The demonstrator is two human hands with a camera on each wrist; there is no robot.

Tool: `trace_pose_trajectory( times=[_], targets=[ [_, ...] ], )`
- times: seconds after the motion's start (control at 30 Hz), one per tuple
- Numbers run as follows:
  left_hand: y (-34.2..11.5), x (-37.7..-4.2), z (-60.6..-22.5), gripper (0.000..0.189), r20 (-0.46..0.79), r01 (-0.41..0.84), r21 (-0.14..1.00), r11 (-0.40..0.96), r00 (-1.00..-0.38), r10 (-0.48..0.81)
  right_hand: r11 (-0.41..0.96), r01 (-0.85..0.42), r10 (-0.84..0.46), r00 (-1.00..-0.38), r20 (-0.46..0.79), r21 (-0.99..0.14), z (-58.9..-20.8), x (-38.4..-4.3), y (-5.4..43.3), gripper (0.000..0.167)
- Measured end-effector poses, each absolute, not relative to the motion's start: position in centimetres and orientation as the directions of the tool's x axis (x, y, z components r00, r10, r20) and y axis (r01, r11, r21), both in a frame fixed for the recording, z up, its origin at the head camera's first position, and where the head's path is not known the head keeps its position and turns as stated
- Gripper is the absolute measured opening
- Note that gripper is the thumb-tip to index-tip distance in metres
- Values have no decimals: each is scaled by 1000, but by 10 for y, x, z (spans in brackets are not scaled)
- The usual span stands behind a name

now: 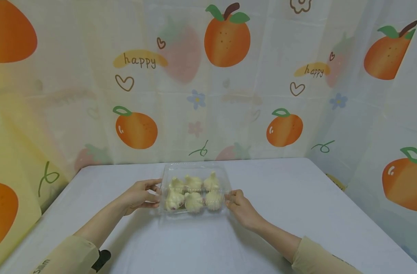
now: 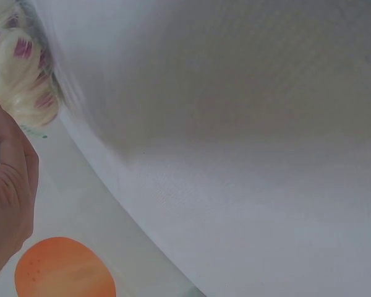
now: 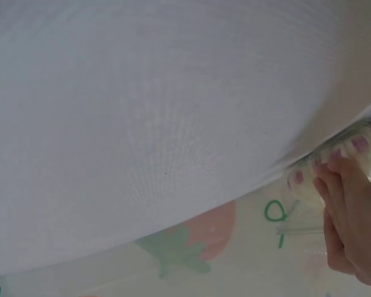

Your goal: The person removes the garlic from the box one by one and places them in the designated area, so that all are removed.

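Observation:
A clear plastic box with several garlic bulbs in it is between my two hands, over the far half of the table. My left hand holds the box's left side, fingers and thumb at its edge. On the opposite side, my right hand grips the right edge with bent fingers. In the left wrist view, purple-streaked garlic shows through the plastic above my left fingers. The right wrist view has my right hand against the box wall, with garlic behind it.
A white cloth covers the table. Behind it hangs a curtain printed with oranges, strawberries and the word "happy", which also runs along both sides. A black item sits by my left sleeve.

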State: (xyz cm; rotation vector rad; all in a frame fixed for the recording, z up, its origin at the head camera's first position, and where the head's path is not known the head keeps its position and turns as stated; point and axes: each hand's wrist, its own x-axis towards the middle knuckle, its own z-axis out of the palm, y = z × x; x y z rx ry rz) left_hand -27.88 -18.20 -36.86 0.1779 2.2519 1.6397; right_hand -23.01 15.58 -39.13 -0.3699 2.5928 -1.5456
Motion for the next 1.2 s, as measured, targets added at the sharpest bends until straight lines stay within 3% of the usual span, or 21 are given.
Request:
trace_pose_trajectory(
  times=[0.33, 0.87, 1.2],
  targets=[
    [-184, -277, -368, 80, -197, -91, 945, 314, -926, 323, 505, -134, -173, -984, 52, -853, -391, -231, 156, 32],
    [-185, -277, -369, 80, -203, -110, 951, 290, -929, 310, 356, -92, -184, -982, 27, -930, -392, -232, 155, 43],
    [-185, -278, -371, 81, -197, -104, 955, 278, -924, 328, 378, -102, -171, -984, 39, -920, -393, -231, 156, 40]
  ],
)
